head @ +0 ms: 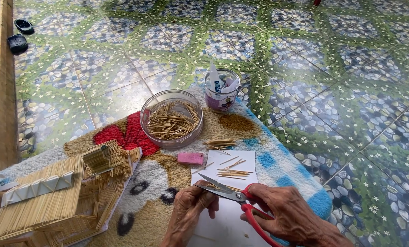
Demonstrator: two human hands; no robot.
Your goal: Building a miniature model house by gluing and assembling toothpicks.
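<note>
My right hand [289, 212] grips red-handled scissors [234, 195], whose open blades point left over a white sheet of paper [227, 219]. My left hand [190, 210] pinches a thin wooden stick at the blades. Several cut sticks [232, 171] lie on the paper just above the scissors. A clear round bowl [171, 118] full of sticks stands further back, on a patterned rug [241, 128].
A pink eraser-like block [190, 158] lies below the bowl. A small clear cup [221, 89] holds glue tubes. A stick-built model house [53, 192] sits at the left. Two dark sandals [19, 36] lie on the far-left tiles by a wooden edge [3, 87].
</note>
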